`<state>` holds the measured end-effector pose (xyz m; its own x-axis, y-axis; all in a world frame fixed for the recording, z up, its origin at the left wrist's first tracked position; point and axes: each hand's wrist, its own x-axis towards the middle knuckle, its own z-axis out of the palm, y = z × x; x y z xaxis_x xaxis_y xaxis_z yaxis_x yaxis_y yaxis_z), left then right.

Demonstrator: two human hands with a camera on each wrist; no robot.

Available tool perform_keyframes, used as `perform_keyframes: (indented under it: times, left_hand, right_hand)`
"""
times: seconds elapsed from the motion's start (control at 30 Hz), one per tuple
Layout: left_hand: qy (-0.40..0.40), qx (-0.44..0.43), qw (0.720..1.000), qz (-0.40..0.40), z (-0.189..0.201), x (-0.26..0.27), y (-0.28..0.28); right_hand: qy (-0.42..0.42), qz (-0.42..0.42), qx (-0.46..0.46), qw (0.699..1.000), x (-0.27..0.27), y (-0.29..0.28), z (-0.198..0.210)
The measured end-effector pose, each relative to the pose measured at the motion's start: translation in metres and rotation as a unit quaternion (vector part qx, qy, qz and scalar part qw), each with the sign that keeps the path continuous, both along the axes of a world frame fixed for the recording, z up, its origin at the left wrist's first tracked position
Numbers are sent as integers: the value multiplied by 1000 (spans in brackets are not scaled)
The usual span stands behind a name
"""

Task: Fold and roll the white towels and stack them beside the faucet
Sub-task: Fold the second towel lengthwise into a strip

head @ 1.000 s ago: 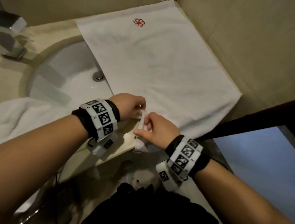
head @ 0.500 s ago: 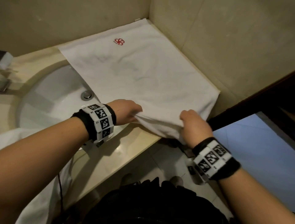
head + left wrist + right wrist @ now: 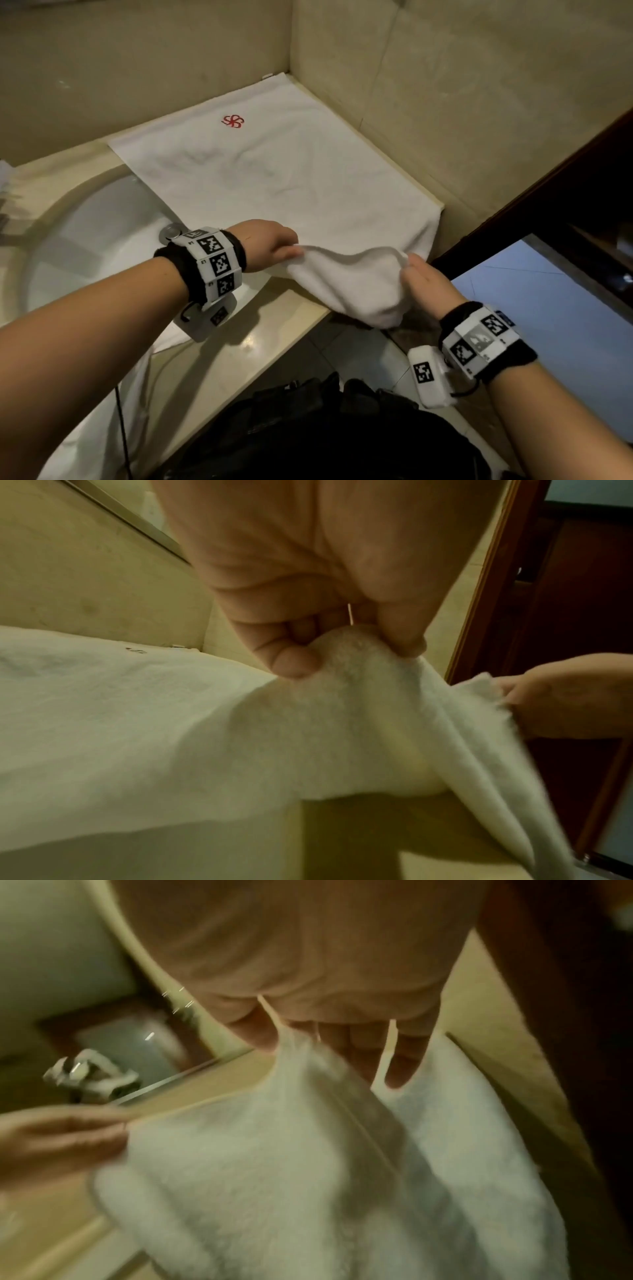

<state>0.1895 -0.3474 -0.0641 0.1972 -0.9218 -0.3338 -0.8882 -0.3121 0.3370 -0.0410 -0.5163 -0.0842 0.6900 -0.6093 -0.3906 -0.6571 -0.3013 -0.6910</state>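
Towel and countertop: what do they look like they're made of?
Towel: soft white terry cloth, probably cotton; fuzzy nap, limp sag between left hand and right hand, red embroidered logo. Countertop: polished beige stone or a stone-look composite; glossy reflections.

Left hand (image 3: 270,245) and right hand (image 3: 426,286), both pinching, apart.

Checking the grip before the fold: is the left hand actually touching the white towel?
Touching. The left wrist view shows the left hand pinching a bunch of the white towel between thumb and fingers; the head view agrees.
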Motion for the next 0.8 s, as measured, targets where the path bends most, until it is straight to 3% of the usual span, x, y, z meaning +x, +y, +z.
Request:
perform_keyframes:
  times: [0.07,0.23,0.47,0.7,0.8]
  left_hand:
    - [-8,2,1000,-17,4,-4,-5]
    - [-9,-14,997,-72,10,-16,-14]
    - [-28,-9,998,-60,8,-15,0]
    - [-80,89,993,-22,-13,2,14]
    - [-63,91,993,30,-17,21,20]
  right_hand:
    - [59,93,-78,991,10,7,-2]
    - [11,210,-179,961,52,37,-1]
    - [119,330,-142,926,55,20,13]
    - [15,287,-176,941,15,12,40]
    - [34,262,-183,947,-1,6,47]
